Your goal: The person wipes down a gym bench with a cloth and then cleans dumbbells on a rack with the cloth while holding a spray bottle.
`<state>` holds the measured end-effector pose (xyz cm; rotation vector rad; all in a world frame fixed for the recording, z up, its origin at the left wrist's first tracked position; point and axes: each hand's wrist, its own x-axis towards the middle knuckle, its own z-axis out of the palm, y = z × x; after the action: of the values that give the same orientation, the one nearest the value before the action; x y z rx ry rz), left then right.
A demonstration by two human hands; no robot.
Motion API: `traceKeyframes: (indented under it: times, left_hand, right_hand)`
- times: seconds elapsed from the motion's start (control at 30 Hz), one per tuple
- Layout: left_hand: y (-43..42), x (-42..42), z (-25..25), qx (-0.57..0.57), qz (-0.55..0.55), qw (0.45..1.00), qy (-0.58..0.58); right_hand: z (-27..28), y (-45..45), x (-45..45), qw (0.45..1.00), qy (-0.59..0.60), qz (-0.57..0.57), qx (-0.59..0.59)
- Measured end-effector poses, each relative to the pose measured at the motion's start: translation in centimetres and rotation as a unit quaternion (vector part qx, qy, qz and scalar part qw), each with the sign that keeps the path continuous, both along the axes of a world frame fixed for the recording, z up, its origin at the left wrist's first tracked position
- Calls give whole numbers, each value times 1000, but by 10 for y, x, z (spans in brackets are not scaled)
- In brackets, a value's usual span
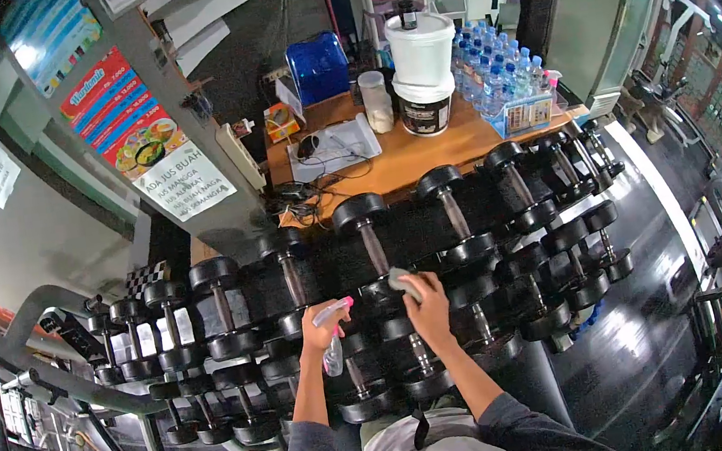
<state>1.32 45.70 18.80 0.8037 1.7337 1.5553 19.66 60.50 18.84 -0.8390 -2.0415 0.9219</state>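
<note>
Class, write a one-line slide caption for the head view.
Left hand holding a spray bottle, right hand a grey pad, before rows of dumbbells.

1. I see the bottle (333,358), clear with a pink spray head, in the left hand (323,324).
2. I see the cloth (402,283), grey, in the right hand (427,304), by the dumbbell's (373,248) near end; contact unclear.
3. The dumbbell, black-headed and grey-handled, lies just ahead of both hands.

Bare forearms (309,392) extended forward; left hand (326,325) curled in grip, right hand (427,306) pinching.
</note>
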Motion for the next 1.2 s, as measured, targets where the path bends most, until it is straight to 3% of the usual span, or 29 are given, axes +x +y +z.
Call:
traceKeyframes:
  times: [0.13,0.23,0.4,0.47,0.53,0.6,0.63,0.67,0.73,0.77,0.83,0.93,0.97,1.0,1.1,1.17,1.2]
  left_hand:
    - [0,0,3,-18,10,1000,4]
    - [0,2,8,-15,9,1000,8]
    - [-2,-4,1,-22,-13,1000,12]
    - [-1,-2,4,-28,-9,999,13]
    - [-1,-3,2,-33,-7,999,13]
    - [-2,-3,-4,-12,-3,1000,-22]
    - [-2,-4,-6,-10,-5,1000,-21]
    - [-3,-4,-8,-16,-8,1000,-20]
    - [-2,-7,-7,-19,-11,1000,-14]
    - [-2,-6,-6,-24,-4,1000,-20]
    - [-1,-2,0,-27,7,999,-22]
    - [-1,-6,-6,22,-8,1000,-12]
    - [-2,-6,-7,8,-5,1000,-12]
    - [-2,-4,-4,7,-5,1000,-17]
    - [0,-3,-3,7,-3,1000,2]
    - [-1,-3,-5,8,-1,1000,4]
    - [-1,-2,-4,8,0,1000,10]
  right_hand:
    - [-6,4,-1,998,-32,19,46]
    - [-16,11,1,975,73,19,-208]
    - [-49,21,-10,954,169,-24,-246]
    - [-70,29,-11,912,224,-53,-339]
    - [-86,37,-4,899,197,-41,-388]
    - [-106,40,-2,897,99,-109,-417]
    - [-163,46,0,885,76,-49,-456]
    - [-188,40,2,812,141,-5,-566]
    - [-137,19,2,850,16,-22,-527]
    - [-138,14,0,849,19,-21,-527]
    - [-134,0,-1,797,220,-31,-561]
    - [-123,10,-1,832,201,-88,-510]
    - [-116,13,-2,890,164,-123,-408]
    - [-99,22,4,958,118,-79,-248]
    - [-27,32,10,975,5,-18,-221]
    - [-14,31,7,999,-1,33,-26]
    - [0,29,6,999,-4,35,-24]
